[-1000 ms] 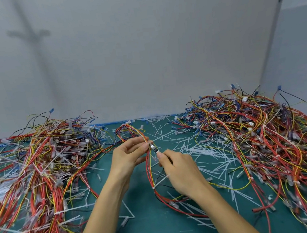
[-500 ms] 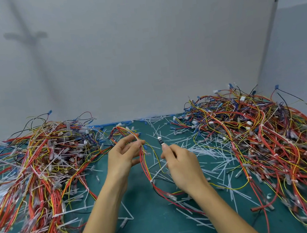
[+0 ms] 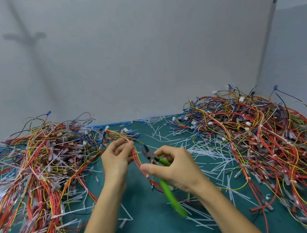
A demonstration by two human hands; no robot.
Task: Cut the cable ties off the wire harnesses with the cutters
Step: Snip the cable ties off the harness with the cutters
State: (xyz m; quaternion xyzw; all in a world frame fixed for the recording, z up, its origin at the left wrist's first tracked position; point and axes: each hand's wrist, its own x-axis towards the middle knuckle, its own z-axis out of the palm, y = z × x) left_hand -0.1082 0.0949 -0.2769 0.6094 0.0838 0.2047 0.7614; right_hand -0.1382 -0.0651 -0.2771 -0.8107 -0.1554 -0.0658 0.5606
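A dark green mat [image 3: 142,226] covers the bench. The left heap [image 3: 40,167] of harnesses, mostly red and yellow wires, sprawls from the back edge to the near corner. The right heap [image 3: 256,133], bluer at the back, fills the other side. Between them, thickest just beside the right heap, white cut ties [image 3: 210,152] lie scattered. Blue tape [image 3: 111,124] lines the back edge.

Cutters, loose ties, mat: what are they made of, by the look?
Cutters: dark grey metal head with a dull sheen. The bright green grips are probably plastic or rubber sleeves, but they are blurred here.
Loose ties: thin, whitish, translucent strips, stiff and straight, likely nylon.
Mat: flat teal sheet, matte, no glare. It looks like rubber or vinyl; cannot tell which.
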